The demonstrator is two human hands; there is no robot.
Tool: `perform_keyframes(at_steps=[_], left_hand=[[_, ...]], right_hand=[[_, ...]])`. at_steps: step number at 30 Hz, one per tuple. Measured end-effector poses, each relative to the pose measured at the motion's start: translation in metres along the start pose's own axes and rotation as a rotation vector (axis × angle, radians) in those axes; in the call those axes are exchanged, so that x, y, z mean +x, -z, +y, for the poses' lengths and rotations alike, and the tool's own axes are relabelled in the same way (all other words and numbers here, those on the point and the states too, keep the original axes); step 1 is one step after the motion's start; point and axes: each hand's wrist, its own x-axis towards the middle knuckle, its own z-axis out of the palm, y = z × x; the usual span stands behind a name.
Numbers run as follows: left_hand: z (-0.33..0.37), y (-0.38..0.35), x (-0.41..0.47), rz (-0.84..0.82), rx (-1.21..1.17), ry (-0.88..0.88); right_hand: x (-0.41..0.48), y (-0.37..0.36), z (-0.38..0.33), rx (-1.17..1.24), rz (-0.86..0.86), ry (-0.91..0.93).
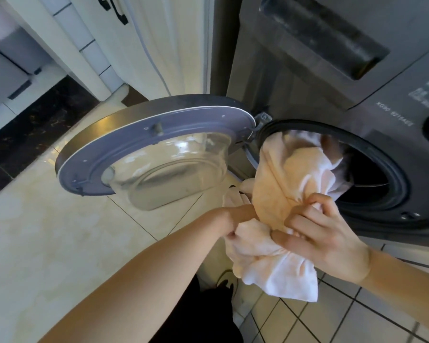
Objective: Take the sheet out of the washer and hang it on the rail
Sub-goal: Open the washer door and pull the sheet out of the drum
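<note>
Sheet (278, 194), one, pale white-peach cloth: it is hanging half out of the round opening of the washer (307, 70), its upper end lying inside the drum mouth and its bunched lower end dangling in front of the washer, above the floor.

Hands, two. The right hand (320, 231) is gripping the bunch just in front of the opening, fingers curled tight round the cloth. The left hand (233, 219) is holding the sheet beside it, on the side nearer the door; its fingers are digging into the folds (partly hidden by cloth).

Washer, one, dark grey front-loader. Its door (124, 144), one, with a clear glass bowl, is standing swung wide open to the washer's left.

Floor (47, 231): glossy cream tiles are spreading left of the washer, a dark stone band is running beyond them, and small white tiles with dark grout are lying directly below the washer's front.

Cabinet (139, 45), white, is standing against the washer's left side.

Shoe (227, 283), one visible, is resting below the sheet.
</note>
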Motion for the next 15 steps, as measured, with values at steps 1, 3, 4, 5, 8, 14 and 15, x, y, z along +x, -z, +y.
perform_keyframes(at_steps=[1,3,4,5,8,14,15], left_hand=[[0.001,0.000,-0.001,0.002,-0.033,-0.022],[0.001,0.001,-0.003,0.039,-0.124,-0.066],[0.000,0.002,0.001,0.076,-0.163,-0.087],[0.001,0.000,-0.002,0.071,-0.207,-0.086],[0.002,-0.002,-0.011,-0.010,-0.286,-0.125],[-0.026,0.023,-0.027,0.178,-0.312,-0.340],[-0.029,0.027,-0.031,0.220,-0.311,-0.399]], right_hand=[[-0.001,0.000,0.001,0.001,0.000,-0.009],[-0.003,0.000,0.002,-0.001,0.003,-0.028],[-0.003,-0.001,0.001,-0.002,0.005,-0.035],[-0.002,-0.003,0.000,-0.005,0.006,-0.039],[-0.002,-0.010,-0.005,-0.022,-0.011,-0.029],[-0.019,-0.019,-0.009,-0.054,-0.052,-0.082],[-0.020,-0.021,-0.011,-0.056,-0.061,-0.105]])
